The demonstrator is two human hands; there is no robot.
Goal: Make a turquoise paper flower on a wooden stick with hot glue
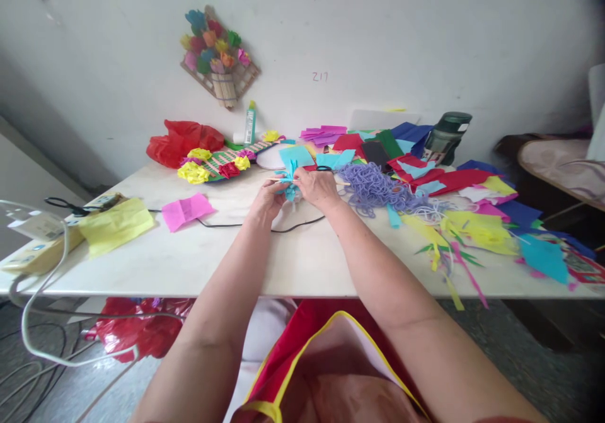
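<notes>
Over the middle of the table, a bunched light-blue paper flower (pixel 290 191) is between my two hands. My left hand (pixel 268 200) is closed on its left side, fingertips against the folded paper. From the other side my right hand (pixel 319 190) pinches the paper's upper part. A thin wooden stick (pixel 346 184) runs crosswise at the flower, one end poking out past my right hand; its middle is hidden by my fingers. Just behind lie flat light-blue paper sheets (pixel 296 156). Purple yarn (pixel 373 185) is heaped to the right of my right hand.
Coloured paper pieces (pixel 477 231) cover the table's right side, with a dark green bottle (pixel 449 138) behind. A panel with paper flowers (pixel 220 164) and a red plastic bag (pixel 184 142) stand back left. A power strip (pixel 40 253), yellow paper (pixel 117 226) and pink paper (pixel 187 211) lie left.
</notes>
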